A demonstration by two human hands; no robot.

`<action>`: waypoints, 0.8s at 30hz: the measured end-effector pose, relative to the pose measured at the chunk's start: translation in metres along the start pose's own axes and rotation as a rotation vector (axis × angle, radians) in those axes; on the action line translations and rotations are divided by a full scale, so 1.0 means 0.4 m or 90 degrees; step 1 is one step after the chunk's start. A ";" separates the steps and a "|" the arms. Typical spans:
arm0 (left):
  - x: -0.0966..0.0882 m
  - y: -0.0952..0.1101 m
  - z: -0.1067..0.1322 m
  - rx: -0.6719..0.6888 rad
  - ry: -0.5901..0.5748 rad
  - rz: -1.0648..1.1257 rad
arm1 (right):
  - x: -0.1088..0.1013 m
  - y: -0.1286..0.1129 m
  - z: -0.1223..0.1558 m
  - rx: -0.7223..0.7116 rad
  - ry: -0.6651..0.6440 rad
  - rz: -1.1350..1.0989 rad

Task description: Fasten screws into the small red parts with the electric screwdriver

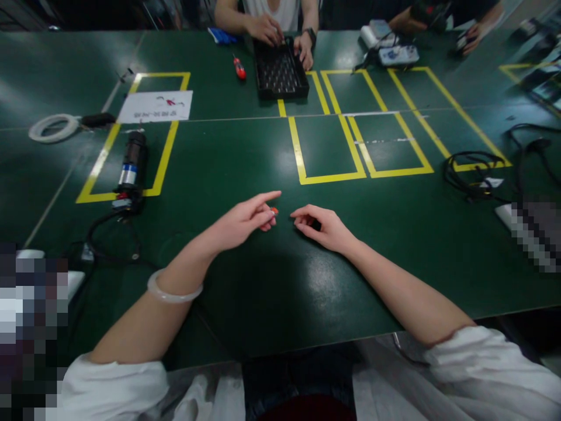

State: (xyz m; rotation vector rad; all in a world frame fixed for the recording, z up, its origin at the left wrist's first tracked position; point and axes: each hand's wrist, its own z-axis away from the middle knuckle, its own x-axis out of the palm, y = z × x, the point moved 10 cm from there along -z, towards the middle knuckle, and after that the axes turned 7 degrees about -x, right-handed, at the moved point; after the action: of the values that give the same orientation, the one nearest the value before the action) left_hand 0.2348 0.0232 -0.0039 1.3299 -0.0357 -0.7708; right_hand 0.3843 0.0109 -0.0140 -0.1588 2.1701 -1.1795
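Pinching a small red-tipped piece (274, 211), the left hand (244, 221) is on the near side of the black tray (284, 93). On that same side of the tray, the right hand (325, 228) curls, apart from the piece; whether its fingertips meet, I cannot tell. The piece appears unattached; what remains is unclear.

Small red-orange piece (274, 211) sat mostly hidden by fingers of bare left hand (239, 225); shape could not be told. Whether curled bare right hand (326, 228) held anything could not be told. Contents of black rectangular tray (284, 92) were too blurred to identify. Marks on white rectangular sheet (140, 106) were unreadable. Co-worker in white top (284, 9) was cut off by upper edge. Pixelated patch (30, 327) hid things at lower left.
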 end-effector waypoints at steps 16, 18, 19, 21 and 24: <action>0.123 -0.045 -0.017 -0.015 -0.089 0.189 | 0.001 -0.016 0.000 0.003 0.021 -0.065; 0.125 -0.043 -0.016 -0.016 -0.090 0.191 | -0.001 -0.013 0.000 0.006 0.030 -0.060; 0.127 -0.040 -0.015 -0.015 -0.091 0.190 | -0.001 -0.012 0.000 0.007 0.031 -0.058; 0.128 -0.036 -0.012 -0.016 -0.085 0.189 | 0.002 -0.012 0.000 0.009 0.026 -0.058; 0.122 -0.035 -0.010 -0.021 -0.058 0.194 | 0.008 -0.007 0.001 0.029 0.017 -0.084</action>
State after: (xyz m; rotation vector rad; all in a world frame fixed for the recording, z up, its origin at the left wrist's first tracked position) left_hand 0.2668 0.0008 -0.0366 1.2216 -0.2916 -0.5692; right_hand 0.3816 0.0079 -0.0134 -0.2718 2.1819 -1.3103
